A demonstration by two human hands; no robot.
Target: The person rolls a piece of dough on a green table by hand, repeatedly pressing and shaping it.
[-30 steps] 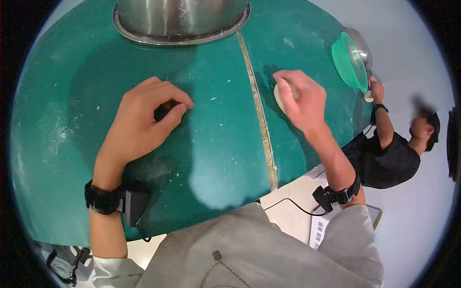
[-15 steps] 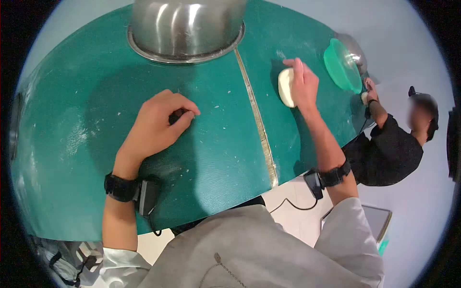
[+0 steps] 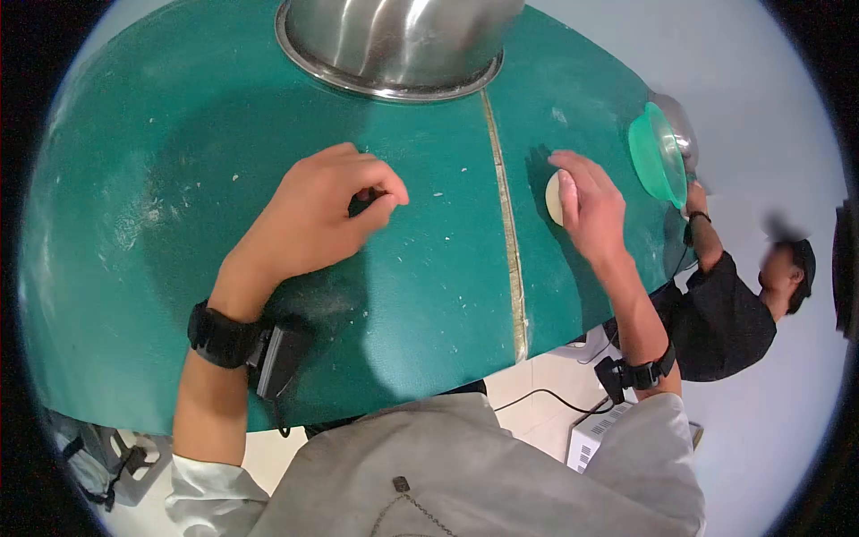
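Green surface (image 3: 429,304): right of the strip (image 3: 511,242), press the dough (image 3: 554,199) evenly under your right hand (image 3: 598,208), grip unclear; left of it, your left hand (image 3: 329,213) has fingertips together.

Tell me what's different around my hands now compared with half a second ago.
Your right hand has moved leftward over the pale dough-like piece, so much less of it shows. Your left hand seems slightly nearer the yellowish strip. The camera view has shifted too. Unchanged: your left hand's curl, with the metal basin and green bowl apparently in place.
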